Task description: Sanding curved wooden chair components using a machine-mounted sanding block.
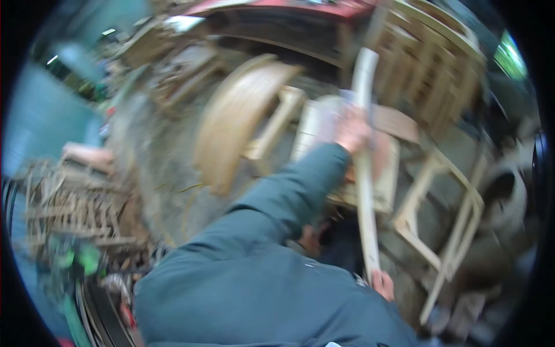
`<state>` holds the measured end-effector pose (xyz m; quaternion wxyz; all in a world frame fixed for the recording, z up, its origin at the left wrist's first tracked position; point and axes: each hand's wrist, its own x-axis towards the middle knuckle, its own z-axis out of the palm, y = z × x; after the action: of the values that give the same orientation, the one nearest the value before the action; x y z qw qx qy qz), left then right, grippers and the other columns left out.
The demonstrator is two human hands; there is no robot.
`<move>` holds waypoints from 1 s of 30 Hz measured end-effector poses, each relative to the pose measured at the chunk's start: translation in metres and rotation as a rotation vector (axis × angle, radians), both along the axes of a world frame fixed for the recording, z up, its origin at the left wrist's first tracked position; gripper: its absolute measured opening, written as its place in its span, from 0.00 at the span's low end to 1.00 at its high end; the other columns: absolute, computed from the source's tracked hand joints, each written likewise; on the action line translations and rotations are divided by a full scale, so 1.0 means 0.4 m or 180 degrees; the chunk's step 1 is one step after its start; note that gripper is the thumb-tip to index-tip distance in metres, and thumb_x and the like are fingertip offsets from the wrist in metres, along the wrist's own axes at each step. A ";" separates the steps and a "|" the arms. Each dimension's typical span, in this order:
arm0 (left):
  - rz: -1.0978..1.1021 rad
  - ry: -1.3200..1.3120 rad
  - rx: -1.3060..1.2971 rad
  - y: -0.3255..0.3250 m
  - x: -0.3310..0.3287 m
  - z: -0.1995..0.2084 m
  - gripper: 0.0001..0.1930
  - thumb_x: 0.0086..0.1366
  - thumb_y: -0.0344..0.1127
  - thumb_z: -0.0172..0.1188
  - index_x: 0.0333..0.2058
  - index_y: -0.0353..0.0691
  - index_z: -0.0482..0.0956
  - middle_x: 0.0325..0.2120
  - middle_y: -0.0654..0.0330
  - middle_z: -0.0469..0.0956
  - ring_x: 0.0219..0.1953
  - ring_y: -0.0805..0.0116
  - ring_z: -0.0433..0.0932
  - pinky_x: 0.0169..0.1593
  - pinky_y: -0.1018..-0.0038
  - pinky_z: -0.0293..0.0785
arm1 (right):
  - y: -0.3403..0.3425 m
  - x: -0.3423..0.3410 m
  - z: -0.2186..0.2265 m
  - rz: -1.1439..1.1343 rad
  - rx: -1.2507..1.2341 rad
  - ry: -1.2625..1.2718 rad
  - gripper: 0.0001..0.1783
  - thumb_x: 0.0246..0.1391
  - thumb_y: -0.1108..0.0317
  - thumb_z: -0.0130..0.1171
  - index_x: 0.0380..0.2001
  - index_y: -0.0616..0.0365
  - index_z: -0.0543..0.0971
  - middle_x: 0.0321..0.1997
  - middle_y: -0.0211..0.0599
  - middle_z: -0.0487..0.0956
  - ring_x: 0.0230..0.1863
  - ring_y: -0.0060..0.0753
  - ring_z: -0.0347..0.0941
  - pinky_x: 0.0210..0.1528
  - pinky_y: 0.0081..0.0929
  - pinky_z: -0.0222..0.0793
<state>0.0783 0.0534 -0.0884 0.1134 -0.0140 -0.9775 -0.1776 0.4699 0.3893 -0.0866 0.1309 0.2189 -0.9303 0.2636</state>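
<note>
A long, pale, slightly curved wooden slat point(365, 202) runs lengthwise away from my body, right of the middle. My left hand point(354, 132) reaches far forward and is closed on its upper part, with the fingers partly smeared by motion. At the slat's near end my right hand point(383, 284) is closed round the wood, close to my body. Under the left hand and the slat stands a pale wooden piece like a small bench or seat point(388, 184), partly hidden. A whitish patch beside my left fingers is too blurred to name.
A curved wooden panel point(240, 115) and a short wooden frame point(276, 126) stand left of the slat. To the right leans an angular wooden frame point(413, 211). Slatted wooden pieces point(430, 69) are stacked at the far right, and a heap of wooden parts point(75, 202) lies at left.
</note>
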 end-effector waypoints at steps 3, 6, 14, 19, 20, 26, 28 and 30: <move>0.0156 0.0206 -0.0180 -0.110 -0.066 -0.027 0.38 0.74 0.46 0.47 0.75 0.30 0.51 0.75 0.36 0.50 0.79 0.39 0.45 0.77 0.38 0.41 | -0.084 -0.081 0.079 0.0009 -0.0051 -0.0224 0.32 0.45 0.68 0.75 0.58 0.48 0.83 0.48 0.38 0.80 0.44 0.46 0.78 0.42 0.42 0.76; 0.0246 -0.0356 0.0113 -0.069 -0.103 0.059 0.38 0.74 0.47 0.44 0.76 0.35 0.49 0.78 0.42 0.46 0.80 0.40 0.39 0.76 0.32 0.35 | -0.099 -0.110 0.086 0.0019 -0.0066 -0.0242 0.34 0.46 0.66 0.75 0.61 0.45 0.82 0.48 0.37 0.77 0.45 0.45 0.75 0.44 0.41 0.75; 0.0293 -0.0294 0.0115 -0.068 -0.210 0.065 0.38 0.73 0.47 0.45 0.76 0.34 0.50 0.78 0.43 0.47 0.80 0.40 0.41 0.76 0.34 0.36 | -0.126 -0.205 0.085 -0.0093 0.0040 -0.0082 0.34 0.46 0.67 0.76 0.61 0.44 0.82 0.45 0.36 0.73 0.44 0.43 0.71 0.47 0.40 0.70; 0.0374 -0.0383 0.0100 -0.096 -0.288 0.081 0.38 0.74 0.48 0.44 0.76 0.35 0.48 0.78 0.45 0.46 0.80 0.43 0.40 0.77 0.37 0.37 | -0.145 -0.295 0.093 -0.0078 0.0069 0.0034 0.32 0.46 0.68 0.76 0.59 0.48 0.83 0.44 0.40 0.73 0.43 0.44 0.71 0.43 0.41 0.72; 0.0371 -0.0388 0.0113 -0.102 -0.304 0.085 0.38 0.74 0.48 0.44 0.76 0.35 0.48 0.78 0.45 0.46 0.80 0.43 0.40 0.77 0.37 0.37 | -0.155 -0.311 0.091 -0.0081 0.0082 0.0030 0.32 0.46 0.68 0.76 0.59 0.48 0.83 0.44 0.40 0.73 0.43 0.44 0.71 0.43 0.41 0.72; 0.0333 -0.0455 0.0071 -0.141 -0.404 0.101 0.38 0.73 0.47 0.43 0.77 0.37 0.49 0.79 0.46 0.45 0.80 0.43 0.41 0.77 0.35 0.37 | -0.227 -0.392 0.080 -0.0139 0.0107 0.0096 0.37 0.48 0.66 0.75 0.64 0.42 0.80 0.45 0.37 0.72 0.43 0.44 0.69 0.45 0.40 0.70; 0.0336 -0.0449 0.0134 -0.154 -0.433 0.099 0.38 0.73 0.47 0.43 0.77 0.37 0.49 0.79 0.47 0.45 0.80 0.43 0.41 0.77 0.35 0.37 | -0.242 -0.418 0.083 -0.0134 0.0136 0.0138 0.37 0.49 0.65 0.74 0.65 0.41 0.79 0.45 0.37 0.71 0.43 0.44 0.69 0.45 0.40 0.69; 0.0354 -0.0444 0.0180 -0.177 -0.465 0.104 0.38 0.73 0.47 0.43 0.77 0.38 0.50 0.79 0.47 0.46 0.80 0.43 0.42 0.76 0.34 0.37 | -0.262 -0.453 0.082 -0.0125 0.0152 0.0198 0.37 0.49 0.65 0.74 0.65 0.41 0.79 0.44 0.37 0.71 0.43 0.44 0.69 0.44 0.39 0.69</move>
<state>-0.1079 -0.0176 -0.0469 0.0550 0.0559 -0.9768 -0.1990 0.2889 0.2845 -0.0538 0.1597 0.2117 -0.9359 0.2318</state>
